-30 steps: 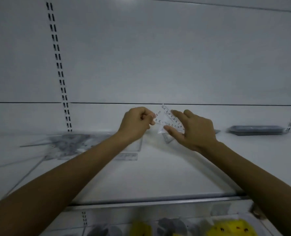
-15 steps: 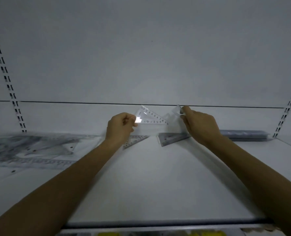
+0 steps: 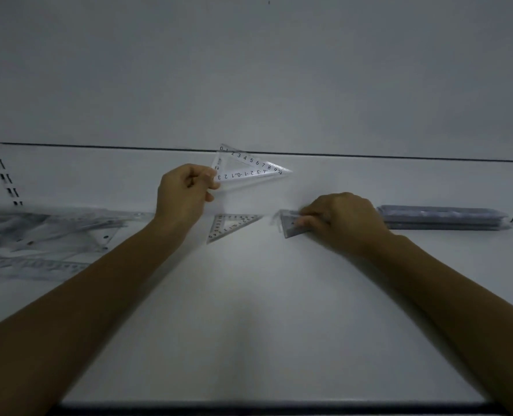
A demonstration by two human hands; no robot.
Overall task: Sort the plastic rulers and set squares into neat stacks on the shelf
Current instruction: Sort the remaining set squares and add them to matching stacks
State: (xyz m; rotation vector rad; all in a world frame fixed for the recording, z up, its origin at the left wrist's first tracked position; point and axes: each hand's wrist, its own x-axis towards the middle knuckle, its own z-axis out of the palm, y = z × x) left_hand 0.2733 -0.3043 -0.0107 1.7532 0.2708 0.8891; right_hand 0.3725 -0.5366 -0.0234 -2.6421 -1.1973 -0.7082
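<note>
left hand (image 3: pixel 183 193) is pinching a clear set square (image 3: pixel 246 168) by its short end, held up in the air mid-frame. right hand (image 3: pixel 343 219) is down on the white shelf (image 3: pixel 264 325), fingers closed on a small stack of set squares (image 3: pixel 289 225). another set square (image 3: pixel 229 226) lies flat between the hands. messy pile of rulers (image 3: pixel 39 244) at left edge, neat stack (image 3: pixel 441 217) far right.

Loose pile (image 3: pixel 48 238) left on shelf (image 3: pixel 264 325); ruler stack (image 3: pixel 441 217) right; set square (image 3: pixel 231 226) between.

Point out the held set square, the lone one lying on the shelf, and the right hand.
held set square (image 3: pixel 259 166): head view, numbered upper edge
lone set square (image 3: pixel 234 225): head view, its middle
right hand (image 3: pixel 343 219): head view, knuckles
</note>
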